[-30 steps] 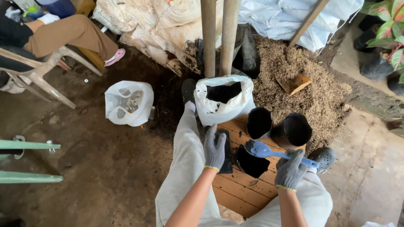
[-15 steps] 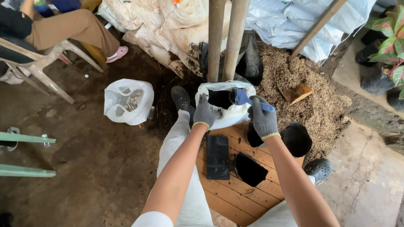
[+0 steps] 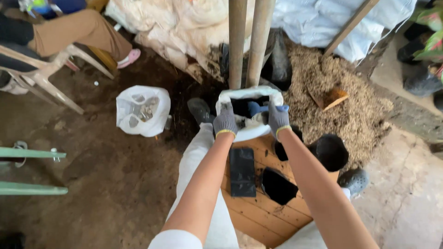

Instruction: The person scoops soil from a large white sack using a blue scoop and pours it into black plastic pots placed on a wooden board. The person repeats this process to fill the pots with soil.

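left hand (image 3: 225, 121) grips white sack (image 3: 249, 133) rim | right hand (image 3: 278, 117) holds blue scoop (image 3: 256, 108) inside

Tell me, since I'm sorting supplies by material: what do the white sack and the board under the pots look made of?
White sack: apparently woven plastic, matte; its rolled rim sags softly. Board: wood, orange-brown planks with visible seams, dusted with soil.

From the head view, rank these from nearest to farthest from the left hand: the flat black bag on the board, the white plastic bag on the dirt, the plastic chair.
1. Flat black bag, just below the left hand on the wooden board.
2. White plastic bag, to the left on the dirt.
3. Plastic chair, far left, someone seated.
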